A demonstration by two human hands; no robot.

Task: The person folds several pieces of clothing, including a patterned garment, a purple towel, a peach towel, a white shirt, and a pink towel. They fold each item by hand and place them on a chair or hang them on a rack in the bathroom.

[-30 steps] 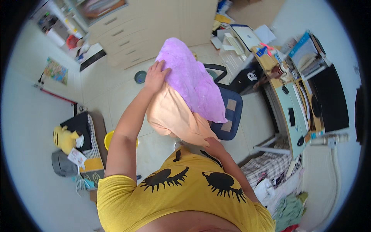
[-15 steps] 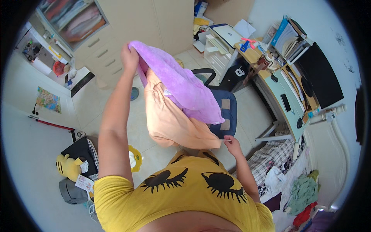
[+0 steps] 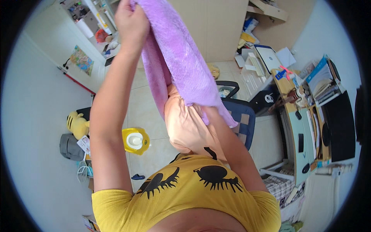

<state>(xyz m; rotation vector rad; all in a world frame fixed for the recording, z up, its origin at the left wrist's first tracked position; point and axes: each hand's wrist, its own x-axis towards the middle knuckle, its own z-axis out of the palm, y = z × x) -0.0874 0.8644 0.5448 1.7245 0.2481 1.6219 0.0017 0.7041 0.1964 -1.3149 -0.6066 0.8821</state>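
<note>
My left hand [image 3: 132,25], raised high at the upper left, is closed around a corner of a fluffy purple towel [image 3: 185,58]. The towel hangs down in a long fold toward the right. Beneath it hangs a peach-coloured cloth [image 3: 187,125], gathered and creased near its top; its kind is unclear. My right hand [image 3: 210,113] reaches up in front of the peach cloth and passes under the towel's lower edge. Its fingers are hidden there, so what they hold does not show.
A blue office chair [image 3: 243,120] stands just right of the cloth. Beyond it is a desk [image 3: 297,143] with a black monitor [image 3: 338,123]. On the floor at left sit a yellow potty [image 3: 143,149] and a dark slipper [image 3: 138,177]. A yellow plush toy [image 3: 78,125] is by the wall.
My left hand has lifted the towel higher. My right hand has moved from the peach cloth's lower right corner up under the towel. The view has shifted, bringing the potty fully into sight.
</note>
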